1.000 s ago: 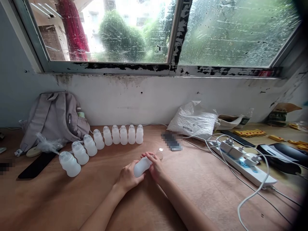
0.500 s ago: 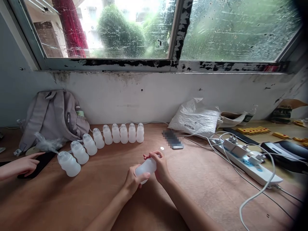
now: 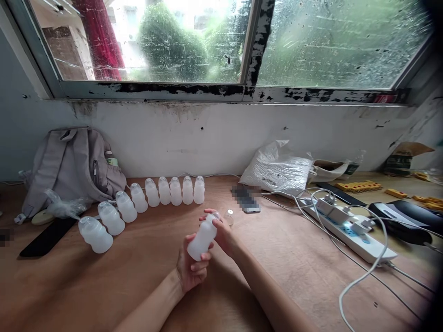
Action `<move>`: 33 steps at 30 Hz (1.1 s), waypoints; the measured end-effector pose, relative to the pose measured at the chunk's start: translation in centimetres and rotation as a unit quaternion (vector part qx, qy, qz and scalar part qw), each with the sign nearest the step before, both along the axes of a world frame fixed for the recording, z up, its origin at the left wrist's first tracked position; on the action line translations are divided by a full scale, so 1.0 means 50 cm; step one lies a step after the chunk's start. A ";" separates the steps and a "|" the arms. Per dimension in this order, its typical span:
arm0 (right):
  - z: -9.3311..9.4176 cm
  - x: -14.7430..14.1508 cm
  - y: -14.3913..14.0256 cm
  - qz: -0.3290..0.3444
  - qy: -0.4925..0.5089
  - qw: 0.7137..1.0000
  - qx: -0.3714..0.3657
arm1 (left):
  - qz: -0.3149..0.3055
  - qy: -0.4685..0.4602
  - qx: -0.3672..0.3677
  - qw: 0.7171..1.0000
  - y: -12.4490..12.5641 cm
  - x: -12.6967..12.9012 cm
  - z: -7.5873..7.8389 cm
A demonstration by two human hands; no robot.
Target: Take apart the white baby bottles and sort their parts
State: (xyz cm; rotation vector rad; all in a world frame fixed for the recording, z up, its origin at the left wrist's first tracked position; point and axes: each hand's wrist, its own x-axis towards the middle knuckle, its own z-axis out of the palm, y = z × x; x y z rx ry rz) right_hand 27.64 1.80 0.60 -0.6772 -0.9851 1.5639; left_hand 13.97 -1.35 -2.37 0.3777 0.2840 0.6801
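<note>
A frosted white baby bottle [image 3: 202, 240] is held tilted above the table in front of me, its top pointing up and to the right. My left hand [image 3: 194, 267] wraps round its lower part. The fingers of my right hand [image 3: 221, 230] close round the top, hiding most of the neck. Just behind my right hand stands a small clear cap [image 3: 229, 216] with a white spot on it. Several similar bottles [image 3: 175, 191] with clear domed tops stand in a curved row to the left and back, the nearest bottle [image 3: 96, 235] at the left.
A grey backpack [image 3: 72, 166], a clear plastic bag [image 3: 64, 205] and a flat black object [image 3: 48, 237] lie at the left. To the right are a phone [image 3: 251, 203], a silvery packet [image 3: 277, 168] and a power strip [image 3: 349, 230] with loose white cables. Yellow parts [image 3: 358, 185] lie beyond.
The bottle has turned more upright in my hands, and my left hand has rolled palm upward beneath it. Another person's hand at the left has gone out of view.
</note>
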 end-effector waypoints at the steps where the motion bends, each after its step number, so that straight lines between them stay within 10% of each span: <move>1: -0.012 -0.001 0.005 0.000 0.004 1.000 -0.003 | 0.002 -0.014 0.024 1.000 0.002 -0.008 0.002; 12: -0.039 -0.001 0.024 0.023 0.026 0.998 -0.052 | 0.090 0.087 0.082 0.989 0.020 -0.036 0.031; 20: -0.023 0.024 0.033 -0.093 0.063 0.992 -0.059 | 0.093 0.260 0.122 0.953 0.017 -0.027 0.034; 33: -0.029 0.056 0.053 -0.139 0.044 0.989 -0.031 | 0.080 0.278 0.122 0.950 0.026 -0.033 0.028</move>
